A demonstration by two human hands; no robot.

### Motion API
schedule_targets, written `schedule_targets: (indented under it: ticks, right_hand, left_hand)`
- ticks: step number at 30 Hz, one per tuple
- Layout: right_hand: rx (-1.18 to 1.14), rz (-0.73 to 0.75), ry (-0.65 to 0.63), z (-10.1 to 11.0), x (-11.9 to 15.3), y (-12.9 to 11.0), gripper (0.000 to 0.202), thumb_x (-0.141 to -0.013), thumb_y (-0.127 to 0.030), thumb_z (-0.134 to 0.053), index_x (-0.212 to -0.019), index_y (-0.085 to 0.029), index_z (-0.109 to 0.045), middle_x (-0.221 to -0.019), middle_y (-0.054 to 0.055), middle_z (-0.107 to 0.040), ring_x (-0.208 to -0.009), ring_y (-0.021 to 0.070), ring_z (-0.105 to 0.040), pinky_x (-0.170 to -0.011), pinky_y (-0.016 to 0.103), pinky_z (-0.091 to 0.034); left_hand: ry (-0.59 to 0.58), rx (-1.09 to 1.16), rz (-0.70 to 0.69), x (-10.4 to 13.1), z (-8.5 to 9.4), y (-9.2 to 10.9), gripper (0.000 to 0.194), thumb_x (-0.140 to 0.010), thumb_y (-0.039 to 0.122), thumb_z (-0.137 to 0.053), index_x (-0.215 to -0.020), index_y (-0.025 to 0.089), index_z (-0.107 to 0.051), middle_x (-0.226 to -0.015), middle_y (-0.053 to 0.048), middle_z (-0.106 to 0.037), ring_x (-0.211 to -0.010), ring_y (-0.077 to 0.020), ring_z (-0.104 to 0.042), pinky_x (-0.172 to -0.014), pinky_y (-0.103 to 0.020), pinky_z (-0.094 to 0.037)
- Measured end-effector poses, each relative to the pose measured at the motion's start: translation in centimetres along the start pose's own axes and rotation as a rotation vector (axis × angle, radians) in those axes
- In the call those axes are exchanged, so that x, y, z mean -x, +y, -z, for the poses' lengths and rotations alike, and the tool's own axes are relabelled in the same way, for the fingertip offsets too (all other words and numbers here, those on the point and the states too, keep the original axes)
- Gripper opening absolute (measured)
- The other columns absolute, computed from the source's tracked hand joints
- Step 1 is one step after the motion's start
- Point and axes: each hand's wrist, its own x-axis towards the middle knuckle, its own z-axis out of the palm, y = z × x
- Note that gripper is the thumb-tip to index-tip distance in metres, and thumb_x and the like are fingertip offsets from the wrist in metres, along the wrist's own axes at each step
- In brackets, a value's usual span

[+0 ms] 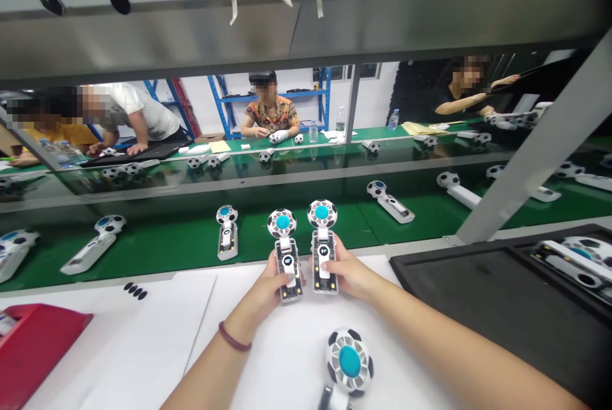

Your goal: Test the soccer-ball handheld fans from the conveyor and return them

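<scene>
Two small devices with soccer-ball-patterned round heads and blue centres are held side by side, heads pointing away from me. My left hand (268,289) is closed round the body of the left device (288,270), its thumb on the white middle part. Around the right device (324,260) my right hand (348,268) is wrapped, thumb on its front. Both have clear-covered bodies and small lit round displays. A third device (350,362) lies on the white table (268,352) nearer to me, its lower end cut off by the frame.
Several similar devices lie on the green conveyor (167,250) beyond the table. A black tray (444,289) is at right, a red bin (38,346) at left, black oval pieces (135,291) near it. A metal shelf (191,34) hangs overhead. People sit or lean across the line.
</scene>
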Motion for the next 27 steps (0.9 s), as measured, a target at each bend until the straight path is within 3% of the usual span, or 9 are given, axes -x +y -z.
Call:
schedule_targets:
  ticks: [14,19,23,27]
  right_hand:
    - [0.070,0.013,-0.004,0.1,0.1,-0.9,0.080,-0.054,-0.014,-0.069,-0.119,-0.031,-0.026,-0.084,-0.002,-0.054,-0.077,0.0168,-0.055,-0.070,0.032,-0.043]
    - [0.068,0.092,-0.067,0.3,0.6,-1.9,0.070,-0.059,-0.014,-0.068,-0.116,-0.031,-0.030,-0.092,0.000,-0.055,-0.081,0.0170,-0.056,-0.073,0.033,-0.043]
    - [0.090,0.161,-0.092,0.1,1.4,-3.0,0.069,-0.061,-0.015,-0.068,-0.117,-0.032,-0.030,-0.095,0.001,-0.054,-0.083,0.0160,-0.055,-0.075,0.033,-0.044]
    - [0.126,0.219,-0.118,-1.2,2.6,-4.9,0.071,-0.060,-0.019,-0.071,-0.118,-0.030,-0.030,-0.090,0.001,-0.055,-0.081,0.0164,-0.056,-0.074,0.034,-0.045]
  left_hand:
    - [0.044,-0.011,-0.008,-0.2,0.0,-0.2,0.061,-0.061,0.015,-0.065,-0.110,0.024,-0.031,-0.080,-0.001,-0.057,-0.072,-0.0199,-0.060,-0.076,-0.040,-0.046]
    - [0.040,-0.057,-0.019,-0.2,-0.3,-0.3,0.066,-0.058,0.015,-0.066,-0.112,0.024,-0.028,-0.079,-0.002,-0.057,-0.070,-0.0193,-0.059,-0.073,-0.038,-0.047]
    - [0.046,-0.063,-0.084,0.5,-1.9,0.6,0.064,-0.058,0.018,-0.068,-0.110,0.024,-0.030,-0.083,-0.002,-0.057,-0.073,-0.0196,-0.058,-0.070,-0.036,-0.047]
    - [0.006,-0.049,-0.217,1.5,-5.2,2.9,0.054,-0.060,0.024,-0.070,-0.104,0.024,-0.039,-0.089,-0.004,-0.056,-0.076,-0.0193,-0.057,-0.069,-0.034,-0.048]
